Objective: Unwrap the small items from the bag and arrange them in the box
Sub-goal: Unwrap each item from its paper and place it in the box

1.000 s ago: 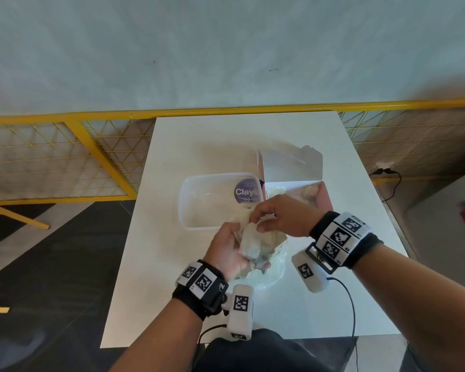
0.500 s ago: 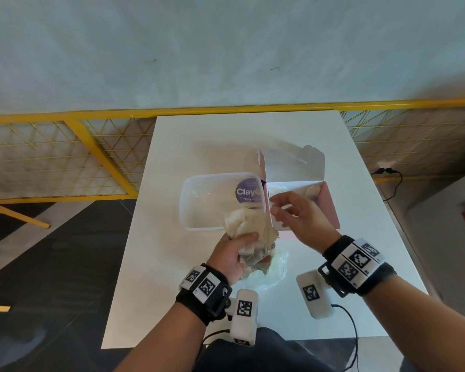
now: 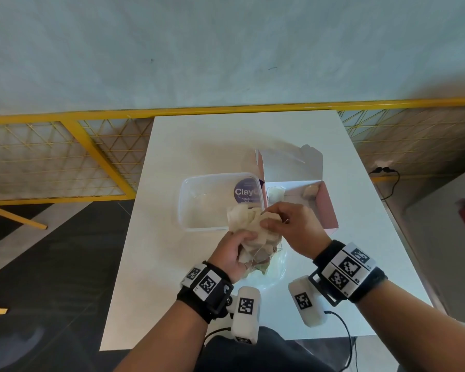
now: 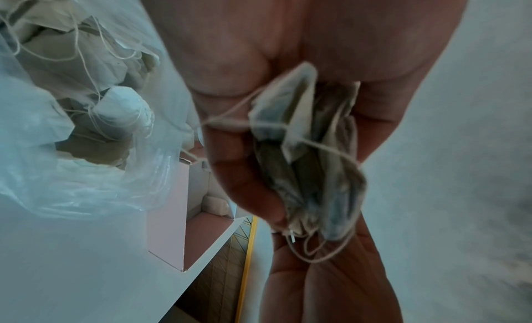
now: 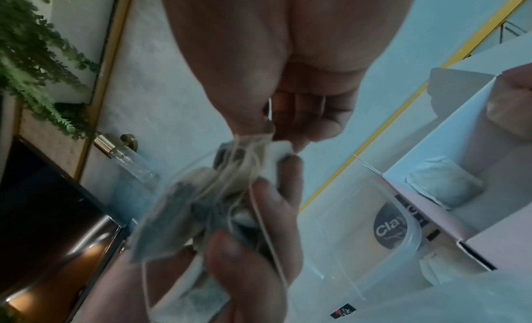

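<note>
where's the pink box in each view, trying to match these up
Head: the pink box sits right of centre on the table, lid open, just beyond the right hand.
Left wrist: lower centre, left of the left hand.
Right wrist: right edge.
Shared landmark: the clear tub with its purple Clay label, not seen in the left wrist view.

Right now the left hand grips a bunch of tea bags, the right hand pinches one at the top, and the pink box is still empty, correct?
Not quite: the pink box already holds two tea bags, as the head view shows. The rest stands: the left hand grips the bunch of tea bags and the right hand pinches one at the top.
</note>
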Demonstrator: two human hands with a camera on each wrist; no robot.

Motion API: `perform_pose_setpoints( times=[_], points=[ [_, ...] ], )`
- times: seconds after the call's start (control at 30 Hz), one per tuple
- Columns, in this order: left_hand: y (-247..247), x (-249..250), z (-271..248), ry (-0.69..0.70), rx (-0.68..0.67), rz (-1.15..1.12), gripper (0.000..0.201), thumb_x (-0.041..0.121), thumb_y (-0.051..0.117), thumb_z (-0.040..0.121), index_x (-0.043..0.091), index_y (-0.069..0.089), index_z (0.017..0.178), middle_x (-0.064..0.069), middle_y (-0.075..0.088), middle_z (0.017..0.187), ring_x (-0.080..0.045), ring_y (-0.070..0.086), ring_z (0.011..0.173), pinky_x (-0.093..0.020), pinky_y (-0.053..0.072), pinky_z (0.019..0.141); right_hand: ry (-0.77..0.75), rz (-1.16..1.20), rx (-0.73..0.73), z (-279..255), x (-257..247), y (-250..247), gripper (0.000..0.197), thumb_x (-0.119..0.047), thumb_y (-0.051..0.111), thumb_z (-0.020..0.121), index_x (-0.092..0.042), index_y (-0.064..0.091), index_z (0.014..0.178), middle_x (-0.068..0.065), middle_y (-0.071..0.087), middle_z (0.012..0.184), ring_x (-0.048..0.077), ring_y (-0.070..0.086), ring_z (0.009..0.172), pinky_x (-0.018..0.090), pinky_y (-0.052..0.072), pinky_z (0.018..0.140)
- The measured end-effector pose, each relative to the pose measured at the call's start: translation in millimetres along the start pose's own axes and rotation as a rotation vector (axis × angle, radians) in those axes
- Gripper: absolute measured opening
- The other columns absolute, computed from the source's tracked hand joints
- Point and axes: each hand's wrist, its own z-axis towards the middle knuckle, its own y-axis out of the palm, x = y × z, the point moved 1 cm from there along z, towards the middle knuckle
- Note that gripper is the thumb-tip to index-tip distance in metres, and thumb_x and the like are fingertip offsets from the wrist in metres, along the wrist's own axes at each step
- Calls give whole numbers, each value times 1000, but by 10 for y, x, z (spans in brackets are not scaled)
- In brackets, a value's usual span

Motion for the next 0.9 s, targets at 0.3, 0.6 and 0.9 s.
perform_pose_setpoints(
  times=[0.3, 0.6, 0.9],
  points=[
    [-58, 23, 15, 46, 55, -14, 54, 6, 60, 66, -1, 55, 119, -21, 66, 89, -30, 68, 70, -30, 53, 53, 87, 104, 60, -15, -65, -123, 9, -11, 67, 84, -13, 66, 75, 8, 61, 64, 8, 50, 50, 15, 45, 52],
    [-184, 39, 57, 85, 107, -22, 33, 3, 63, 62, 11, 68, 94, -10, 68, 81, -26, 63, 78, -30, 51, 54, 153, 233, 62, -48, -101, -435, 7, -11, 69, 80, -16, 72, 77, -10, 62, 57, 5, 55, 57, 17, 51, 56],
    [-95, 89, 102, 108, 107, 70, 37, 6, 63, 68, 3, 64, 106, -20, 65, 94, -37, 62, 90, -37, 54, 58, 94, 124, -83, -56, -312, -512, 12, 2, 74, 73, -5, 65, 69, -1, 59, 47, 12, 52, 40, 20, 46, 43]
  ],
)
